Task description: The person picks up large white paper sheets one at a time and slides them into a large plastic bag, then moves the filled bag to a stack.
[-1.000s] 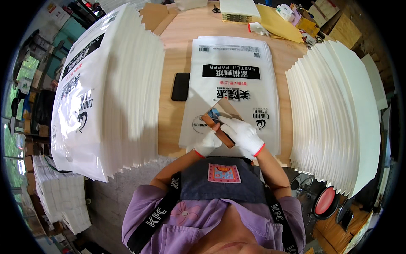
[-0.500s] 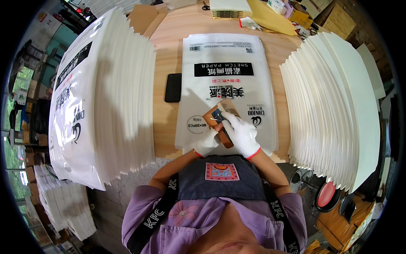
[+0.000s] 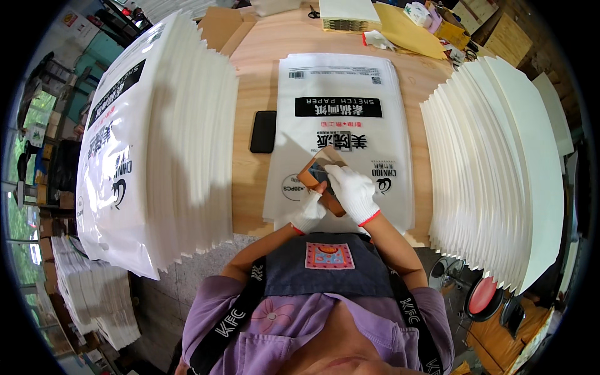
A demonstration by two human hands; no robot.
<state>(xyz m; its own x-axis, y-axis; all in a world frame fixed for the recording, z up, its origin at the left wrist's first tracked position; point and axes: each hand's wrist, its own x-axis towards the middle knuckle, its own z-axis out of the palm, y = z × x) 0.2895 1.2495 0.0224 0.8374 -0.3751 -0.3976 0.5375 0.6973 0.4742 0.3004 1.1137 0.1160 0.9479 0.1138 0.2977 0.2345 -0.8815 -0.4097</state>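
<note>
A small brown cardboard piece (image 3: pixel 317 177), with a dark object against it that cannot be identified, is held just above the near end of a flat white printed bag (image 3: pixel 340 134) lying along the middle of the wooden surface (image 3: pixel 262 69). The right hand (image 3: pixel 351 192), in a white glove with a red cuff, is closed over the upper side of the cardboard piece, fingers curled across it. The left hand (image 3: pixel 309 212), likewise gloved, is pinched on the lower near edge, apparently to steady the piece from beneath while the right hand works on it. Both hands are kept close to the body, over the bag's near edge, where the piece is within easy sight.

A black phone (image 3: pixel 263 131) lies flat just beside the bag's left edge, apart from it. A tall fanned stack of filled white bags (image 3: pixel 156 144) stands at the left, and a fanned stack of white sheets (image 3: pixel 500 162) at the right; both are set within arm's reach on either side, seemingly as supply and output. Yellow envelopes (image 3: pixel 406 28) and a block of paper (image 3: pixel 347 15) lie at the far end.
</note>
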